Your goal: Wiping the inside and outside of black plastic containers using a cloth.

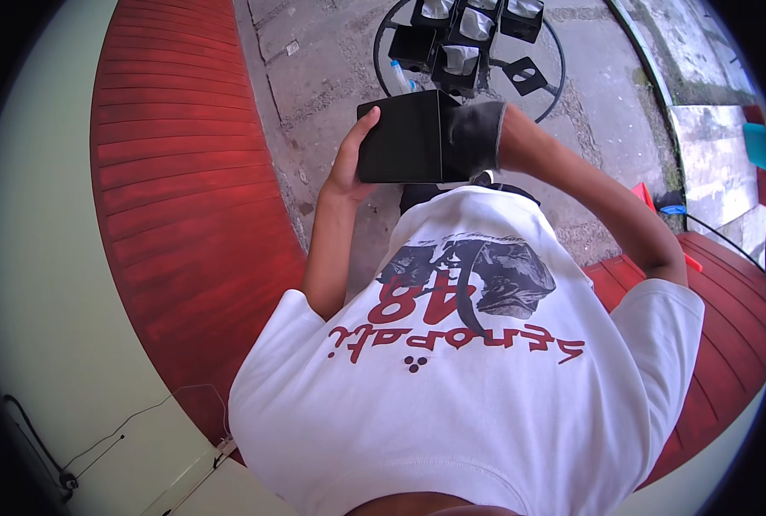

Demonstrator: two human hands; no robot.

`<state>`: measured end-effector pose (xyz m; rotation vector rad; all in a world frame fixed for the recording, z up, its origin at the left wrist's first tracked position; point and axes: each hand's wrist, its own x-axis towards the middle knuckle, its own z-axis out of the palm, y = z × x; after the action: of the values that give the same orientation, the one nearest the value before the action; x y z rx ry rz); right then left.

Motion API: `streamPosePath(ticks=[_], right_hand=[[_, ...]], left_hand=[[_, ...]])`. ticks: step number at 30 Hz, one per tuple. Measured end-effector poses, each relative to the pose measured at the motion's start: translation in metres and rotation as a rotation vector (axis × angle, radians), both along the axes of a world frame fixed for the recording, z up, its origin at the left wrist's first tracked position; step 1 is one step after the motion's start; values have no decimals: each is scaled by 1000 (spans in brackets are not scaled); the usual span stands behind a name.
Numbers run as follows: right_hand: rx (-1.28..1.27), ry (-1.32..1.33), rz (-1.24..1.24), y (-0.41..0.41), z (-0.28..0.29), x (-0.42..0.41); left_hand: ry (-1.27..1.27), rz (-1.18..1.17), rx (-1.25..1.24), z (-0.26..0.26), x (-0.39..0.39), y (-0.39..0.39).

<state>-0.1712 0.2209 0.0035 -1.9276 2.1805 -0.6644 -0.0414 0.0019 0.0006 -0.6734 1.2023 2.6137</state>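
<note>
My left hand (352, 151) grips a glossy black box (400, 142) by its left side, the thumb over the near face. The box is held up in front of my waist. On my right hand (476, 137) is a dark, fuzzy-edged cloth covering like a mitt or glove, which meets the box's right side. Its fingers are hidden, so whether they press on the side or reach inside is unclear. Beyond the box, several black boxes (455, 76) with whitish crumpled liners stand on a round glass table (560, 58).
Beside those boxes lie a clear bottle with a blue cap (398, 74) and a black square panel with a round hole (525, 76). Red slatted benches (183, 213) run along my left and behind my right arm. Cracked concrete paving (318, 84) surrounds the table.
</note>
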Motion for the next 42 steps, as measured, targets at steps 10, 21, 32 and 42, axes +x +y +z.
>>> streamPosePath(ticks=[10,21,32,42], right_hand=[[-217,-659,-138,60,17,-29],[189,-296,-131,-14,136,21],[319,-38,-75,-29,59,3],[141,-192,-63,-65,-7,-4]], left_hand=[[445,278,465,-36,23,-19],[350,247,602,-107,-14,34],[203,320,839,-104,-15,59],[207,240,626,-110,-3,38]])
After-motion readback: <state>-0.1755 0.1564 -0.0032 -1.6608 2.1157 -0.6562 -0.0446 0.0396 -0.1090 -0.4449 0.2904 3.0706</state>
